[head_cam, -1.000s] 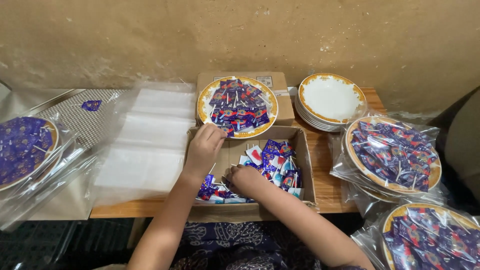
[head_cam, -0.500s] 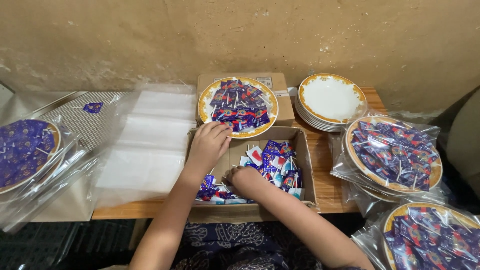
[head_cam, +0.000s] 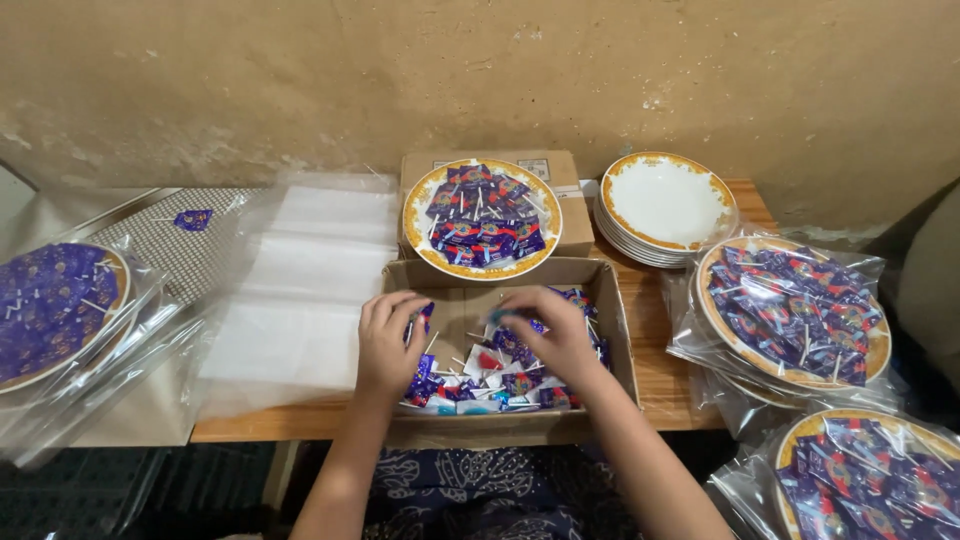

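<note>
Hands [head_cam: 470, 345] in cardboard box [head_cam: 615, 330], purple wrapped sweets [head_cam: 500, 380], filled plate [head_cam: 482, 218] behind

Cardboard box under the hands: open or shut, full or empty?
Open, partly filled. The cardboard box has no lid or flaps over it; wrapped candies cover only part of its floor, and the left hand and right hand reach inside.

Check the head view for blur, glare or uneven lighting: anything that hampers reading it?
Head view: both the left hand and right hand show slight motion blur over the cardboard box; the clear bags glare whitish; the wrapped plate reflects light; the lower corners fall dark; the wall is evenly lit.
</note>
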